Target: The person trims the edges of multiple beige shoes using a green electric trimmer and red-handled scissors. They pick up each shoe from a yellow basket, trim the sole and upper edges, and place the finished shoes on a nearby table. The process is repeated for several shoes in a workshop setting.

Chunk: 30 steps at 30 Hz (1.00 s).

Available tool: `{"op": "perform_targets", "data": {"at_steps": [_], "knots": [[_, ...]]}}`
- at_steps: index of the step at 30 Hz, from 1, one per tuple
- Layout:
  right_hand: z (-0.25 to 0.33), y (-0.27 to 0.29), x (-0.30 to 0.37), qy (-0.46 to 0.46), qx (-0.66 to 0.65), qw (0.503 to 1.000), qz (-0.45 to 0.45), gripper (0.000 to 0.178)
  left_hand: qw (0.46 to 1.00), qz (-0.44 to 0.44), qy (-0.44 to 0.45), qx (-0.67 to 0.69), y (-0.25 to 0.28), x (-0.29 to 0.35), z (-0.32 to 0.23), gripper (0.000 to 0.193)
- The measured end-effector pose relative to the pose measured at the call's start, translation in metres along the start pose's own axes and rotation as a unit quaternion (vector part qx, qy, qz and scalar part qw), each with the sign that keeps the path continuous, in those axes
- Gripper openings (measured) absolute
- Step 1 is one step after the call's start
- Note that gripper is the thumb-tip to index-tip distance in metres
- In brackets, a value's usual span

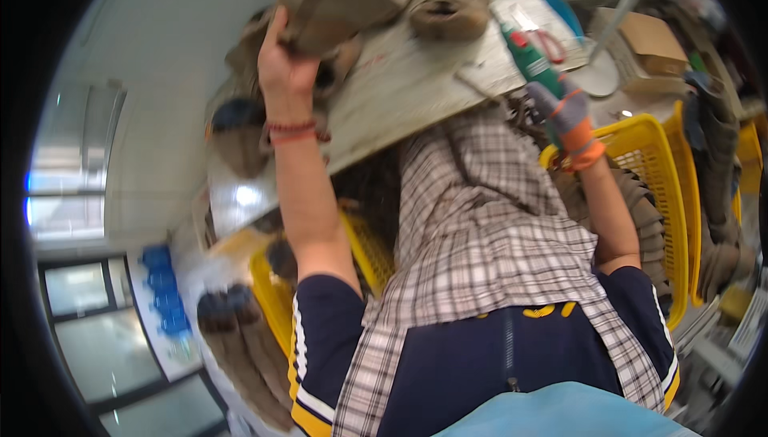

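Raised over the far left of the table, my left hand [288,65] is closed on a brown suede-like piece [332,5] that looks like part of a boot. A red bracelet circles that wrist. On the right, my right hand [566,117] wears a grey and orange glove. Its fingers wrap round a green hand-held power tool [528,57] with a red part, whose exact kind I cannot tell. A similar brown piece [450,13] rests on the table between the hands, its opening showing. More brown pieces [236,137] with dark blue parts lie beside my left forearm.
The pale worktable [384,105] has scissors with red handles [552,47] near the tool. A cardboard box [644,45] and a pole on a round white base [596,77] stand at the right. Yellow baskets [676,221] flank me, with brown pieces about them.
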State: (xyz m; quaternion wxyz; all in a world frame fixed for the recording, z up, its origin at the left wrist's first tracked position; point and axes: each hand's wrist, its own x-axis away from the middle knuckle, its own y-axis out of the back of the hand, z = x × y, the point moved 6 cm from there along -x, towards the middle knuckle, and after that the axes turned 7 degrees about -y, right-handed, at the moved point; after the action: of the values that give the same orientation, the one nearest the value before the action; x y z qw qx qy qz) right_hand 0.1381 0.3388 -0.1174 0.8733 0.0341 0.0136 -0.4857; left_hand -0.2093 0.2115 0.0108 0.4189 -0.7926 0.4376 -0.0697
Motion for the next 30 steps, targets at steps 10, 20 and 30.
{"op": "perform_targets", "data": {"at_steps": [10, 20, 30], "knots": [[0.051, -0.05, 0.013, 0.338, 0.353, 0.87, -0.069, 0.059, 0.943, -0.022, 0.195, 0.269, 0.064, 0.057, -0.004, 0.028], [0.04, -0.045, 0.003, 0.356, 0.401, 0.842, -0.06, 0.058, 0.899, 0.008, 0.212, 0.383, 0.06, 0.083, 0.013, 0.031], [0.046, -0.047, 0.014, 0.379, 0.383, 0.842, -0.04, 0.058, 0.882, -0.03, 0.232, 0.408, 0.066, 0.083, 0.038, 0.037]]}}
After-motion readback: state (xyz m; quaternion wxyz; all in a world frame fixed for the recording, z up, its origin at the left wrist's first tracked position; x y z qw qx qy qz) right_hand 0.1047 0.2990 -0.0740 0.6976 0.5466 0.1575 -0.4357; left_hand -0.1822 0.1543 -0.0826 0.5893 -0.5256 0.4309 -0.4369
